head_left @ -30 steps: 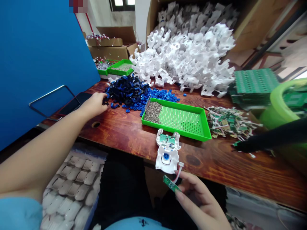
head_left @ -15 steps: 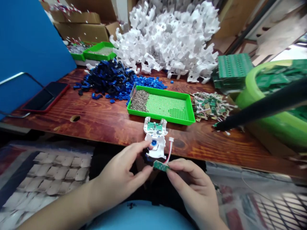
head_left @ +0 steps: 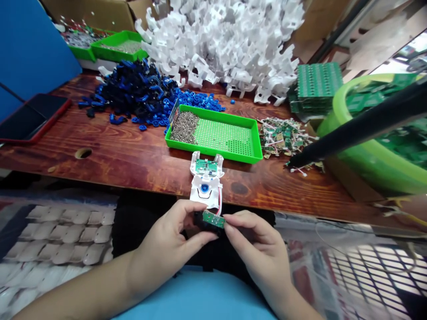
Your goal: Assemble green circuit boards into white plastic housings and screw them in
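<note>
My left hand (head_left: 176, 240) grips a black plastic part (head_left: 199, 218) between thumb and fingers, close to the table's front edge. Against that part lies a small green circuit board (head_left: 213, 219), pinched at its right end by my right hand (head_left: 253, 244). Red and white wires (head_left: 219, 200) run up from the board to a small white plug. Just beyond my fingers sits a white plastic shell (head_left: 196, 195) with a blue round piece (head_left: 204, 188) in it. Above this is another white shell piece (head_left: 220, 169) holding a green circuit board (head_left: 206, 167).
A green tray (head_left: 230, 153) holds small metal screws (head_left: 184, 127). Behind it are blue and black parts (head_left: 133, 89) and a heap of white shells (head_left: 220, 44). At right are wired boards (head_left: 283, 135), stacked green panels (head_left: 319, 80), a lime tub (head_left: 353, 146) and a black bar (head_left: 360, 126).
My right hand has brought the small board left, onto the black part in my left hand. Its wires and plug now lie against the white shell. The camera view has shifted slightly.
</note>
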Demonstrator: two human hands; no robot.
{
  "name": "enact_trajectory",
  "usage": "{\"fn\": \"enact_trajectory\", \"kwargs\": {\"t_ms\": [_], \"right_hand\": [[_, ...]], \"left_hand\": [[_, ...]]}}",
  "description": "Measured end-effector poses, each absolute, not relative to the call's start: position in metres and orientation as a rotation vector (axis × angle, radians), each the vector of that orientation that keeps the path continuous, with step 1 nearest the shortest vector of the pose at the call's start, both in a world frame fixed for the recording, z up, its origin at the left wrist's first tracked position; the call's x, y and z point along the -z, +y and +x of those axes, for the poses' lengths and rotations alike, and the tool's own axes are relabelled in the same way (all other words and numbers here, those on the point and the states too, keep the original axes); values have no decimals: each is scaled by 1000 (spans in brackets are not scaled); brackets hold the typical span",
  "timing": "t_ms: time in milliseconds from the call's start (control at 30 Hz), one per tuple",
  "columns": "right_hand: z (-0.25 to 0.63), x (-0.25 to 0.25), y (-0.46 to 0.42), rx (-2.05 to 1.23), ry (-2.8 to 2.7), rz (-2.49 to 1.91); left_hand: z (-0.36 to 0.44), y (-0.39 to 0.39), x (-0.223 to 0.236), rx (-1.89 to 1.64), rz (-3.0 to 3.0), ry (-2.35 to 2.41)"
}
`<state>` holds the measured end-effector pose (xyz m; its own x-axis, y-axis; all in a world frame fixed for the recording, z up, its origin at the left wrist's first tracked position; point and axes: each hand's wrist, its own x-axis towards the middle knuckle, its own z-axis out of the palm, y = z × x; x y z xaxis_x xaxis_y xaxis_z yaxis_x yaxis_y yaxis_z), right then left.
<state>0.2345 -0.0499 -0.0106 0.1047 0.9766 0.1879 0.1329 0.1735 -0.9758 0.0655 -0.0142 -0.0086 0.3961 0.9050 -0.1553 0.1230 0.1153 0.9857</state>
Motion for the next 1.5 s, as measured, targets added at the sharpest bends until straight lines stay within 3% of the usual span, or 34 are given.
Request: {"fn": "enact_trajectory", "kwargs": {"t_ms": [600, 933, 1500], "right_hand": [[243, 10, -50, -970, -1396, -1223], [250, 12, -50, -852, -1617, -1206], [250, 20, -54, -574, -1856, -1051]], "left_hand": [[59, -10, 6, -712, 1360, 962], [59, -6, 0, -656, 1399, 993], [51, -13, 7, -877, 1939, 833]]}}
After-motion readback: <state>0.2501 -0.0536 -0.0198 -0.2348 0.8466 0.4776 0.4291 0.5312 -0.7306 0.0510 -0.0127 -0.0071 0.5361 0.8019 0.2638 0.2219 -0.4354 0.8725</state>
